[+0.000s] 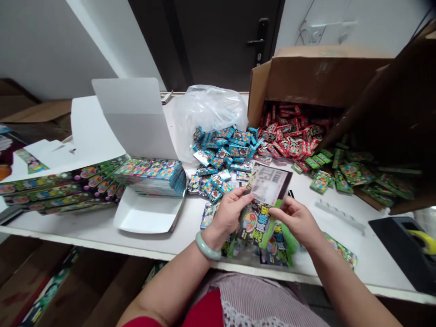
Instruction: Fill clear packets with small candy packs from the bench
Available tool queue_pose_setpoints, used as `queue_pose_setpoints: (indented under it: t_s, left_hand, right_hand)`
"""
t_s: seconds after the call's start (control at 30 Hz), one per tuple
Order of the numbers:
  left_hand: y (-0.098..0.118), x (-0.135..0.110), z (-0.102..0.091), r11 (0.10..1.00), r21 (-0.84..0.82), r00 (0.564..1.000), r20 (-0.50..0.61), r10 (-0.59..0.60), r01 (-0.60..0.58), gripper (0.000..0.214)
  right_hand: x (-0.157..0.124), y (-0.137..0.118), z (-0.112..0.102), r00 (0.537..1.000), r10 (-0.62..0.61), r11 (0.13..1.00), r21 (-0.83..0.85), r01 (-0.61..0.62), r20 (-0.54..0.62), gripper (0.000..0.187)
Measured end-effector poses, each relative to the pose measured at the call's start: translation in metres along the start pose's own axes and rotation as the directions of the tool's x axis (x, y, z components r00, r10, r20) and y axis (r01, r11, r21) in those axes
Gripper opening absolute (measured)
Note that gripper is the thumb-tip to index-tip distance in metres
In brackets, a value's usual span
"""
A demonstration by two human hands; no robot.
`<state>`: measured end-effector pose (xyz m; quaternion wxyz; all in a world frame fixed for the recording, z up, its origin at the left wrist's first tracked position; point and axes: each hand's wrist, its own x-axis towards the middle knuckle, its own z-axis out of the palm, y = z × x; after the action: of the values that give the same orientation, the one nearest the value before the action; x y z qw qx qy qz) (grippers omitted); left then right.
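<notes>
Both hands hold one clear plastic packet with a green and black printed card [264, 213] just above the white table's [102, 231] near edge. My left hand [228, 213], with a pale green bangle on its wrist, pinches the packet's upper left side. My right hand [298, 220] pinches its right side near the top. The card's grey barcode back [269, 184] sticks up between the hands. More such packets [272, 247] lie flat under the hands.
A heap of small blue packs [223, 152] spills from a clear bag [207, 109]. Red packs [289, 134] fill a tipped cardboard box [320, 77]; green packs [344, 172] lie right. Stacked cards [153, 175] sit in a white carton [146, 215]. A black tape dispenser [405, 247] stands at right.
</notes>
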<state>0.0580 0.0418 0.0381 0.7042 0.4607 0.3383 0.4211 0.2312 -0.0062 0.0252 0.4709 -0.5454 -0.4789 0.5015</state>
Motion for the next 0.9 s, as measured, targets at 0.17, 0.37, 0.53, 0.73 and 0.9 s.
queue_pose_setpoints:
  t_s: [0.17,0.37,0.53,0.73,0.9]
  left_hand:
    - [-0.013,-0.016,-0.017,0.978,0.184,0.992,0.071,-0.109,0.094,0.033]
    - [-0.027,-0.028,-0.035,0.983,0.150,0.992,-0.078,-0.096,0.107,0.030]
    - [-0.013,-0.010,-0.025,0.997,-0.033,0.994,-0.074,-0.074,0.072,0.037]
    - [-0.001,0.007,-0.007,0.991,-0.096,0.967,-0.246,0.069,-0.095,0.034]
    - [-0.010,0.007,-0.010,0.990,-0.140,0.979,-0.201,-0.019,-0.010,0.034]
  right_hand:
    - [0.009,0.002,0.003,0.988,0.005,1.000,-0.009,-0.007,-0.154,0.038]
    - [0.004,0.015,0.021,0.994,0.095,0.989,0.107,-0.100,0.052,0.032]
    - [-0.008,0.022,0.019,0.948,0.184,0.977,0.061,-0.206,0.259,0.029]
    - [-0.030,0.020,0.030,0.975,0.141,0.986,0.060,-0.154,0.174,0.028]
    - [-0.037,0.033,0.036,0.997,0.056,0.978,-0.201,-0.065,-0.050,0.040]
